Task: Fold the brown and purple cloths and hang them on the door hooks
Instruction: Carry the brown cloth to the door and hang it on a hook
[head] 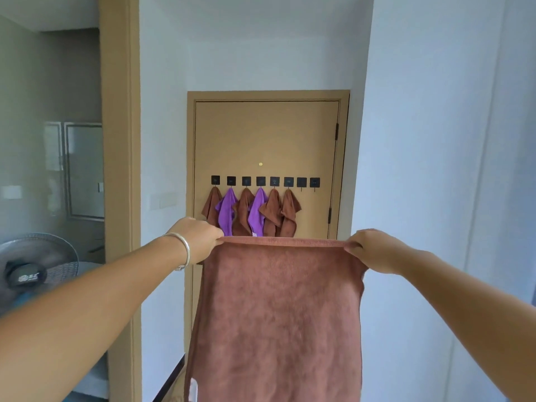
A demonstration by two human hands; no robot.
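Brown cloth point(278, 309): held spread in the near foreground, top edge level from left to right, length hanging straight down. Left hand point(200, 237) pinches the top left corner; right hand point(368, 248) pinches the top right corner. Door hooks point(265, 181): row on the far door point(266, 134), straight ahead. The six left ones carry brown and purple cloths; the two bare hooks point(308, 183) lie at the right end, nearer the right hand.
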